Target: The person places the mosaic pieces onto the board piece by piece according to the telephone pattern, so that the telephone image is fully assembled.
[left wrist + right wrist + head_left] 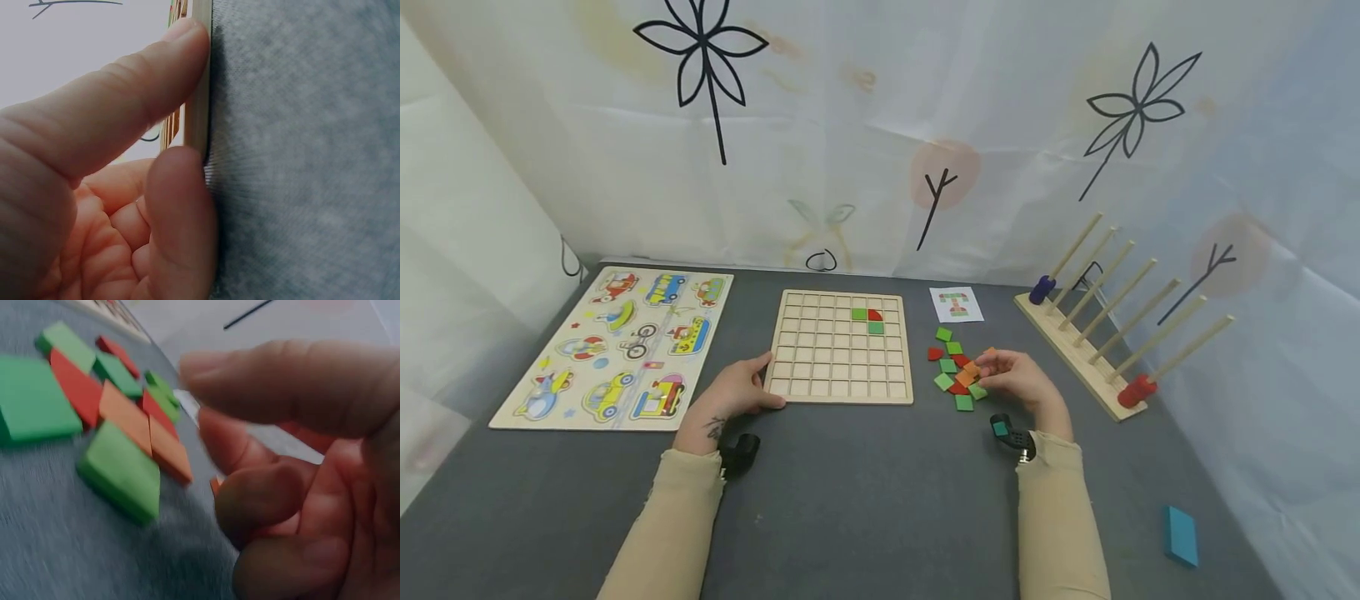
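Toward far edge of bench [865, 508]: gripping grid [835, 357] with left hand [736, 388]; beside tiles [966, 377] with right hand [1021, 379], can't tell if grasping one; probably light, stiff tiles, best pinched by edges

Flower-patterned curtains [820, 150] around a grey table [865, 500] holding a picture puzzle [613, 350] suggest a screened-off play corner.

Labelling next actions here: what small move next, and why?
I'd probably have the right hand pinch one of the orange pieces near its fingertips: the grid board bears only three pieces, none orange, while the card shows a fuller T-like figure. The left hand holds the board's corner.
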{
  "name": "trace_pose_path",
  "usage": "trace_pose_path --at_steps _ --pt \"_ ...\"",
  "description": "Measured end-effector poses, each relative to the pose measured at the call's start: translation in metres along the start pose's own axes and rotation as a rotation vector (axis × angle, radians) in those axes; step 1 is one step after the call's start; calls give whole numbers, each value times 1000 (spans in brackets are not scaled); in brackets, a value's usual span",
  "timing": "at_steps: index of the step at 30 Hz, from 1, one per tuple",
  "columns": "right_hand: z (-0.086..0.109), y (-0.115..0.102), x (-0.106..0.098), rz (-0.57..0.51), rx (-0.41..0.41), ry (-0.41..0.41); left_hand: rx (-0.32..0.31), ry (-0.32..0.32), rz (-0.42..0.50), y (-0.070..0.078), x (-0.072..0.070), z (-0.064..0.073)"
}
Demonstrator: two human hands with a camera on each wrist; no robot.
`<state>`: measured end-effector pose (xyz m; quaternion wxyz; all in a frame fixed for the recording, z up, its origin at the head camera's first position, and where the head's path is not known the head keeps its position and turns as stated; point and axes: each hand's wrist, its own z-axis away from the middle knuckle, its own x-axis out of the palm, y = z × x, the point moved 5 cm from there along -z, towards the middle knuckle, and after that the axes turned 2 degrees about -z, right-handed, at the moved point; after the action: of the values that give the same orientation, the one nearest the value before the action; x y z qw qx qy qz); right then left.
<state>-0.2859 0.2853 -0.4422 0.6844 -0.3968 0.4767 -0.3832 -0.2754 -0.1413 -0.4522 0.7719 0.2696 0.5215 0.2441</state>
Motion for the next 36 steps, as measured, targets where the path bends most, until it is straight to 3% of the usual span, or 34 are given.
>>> trace_pose_path --at_steps 6,18,32,36 --pt "4 6 -3 120 53 -39 4 -2 2 -1 0 -1" --pt "4 2 2 292 39 -68 -12 -7 3 1 -1 2" --pt "3 4 3 330 95 -21 -13 -9 9 3 -2 3" --pt "4 1 1 316 57 -15 -8 -5 7 2 -2 3"
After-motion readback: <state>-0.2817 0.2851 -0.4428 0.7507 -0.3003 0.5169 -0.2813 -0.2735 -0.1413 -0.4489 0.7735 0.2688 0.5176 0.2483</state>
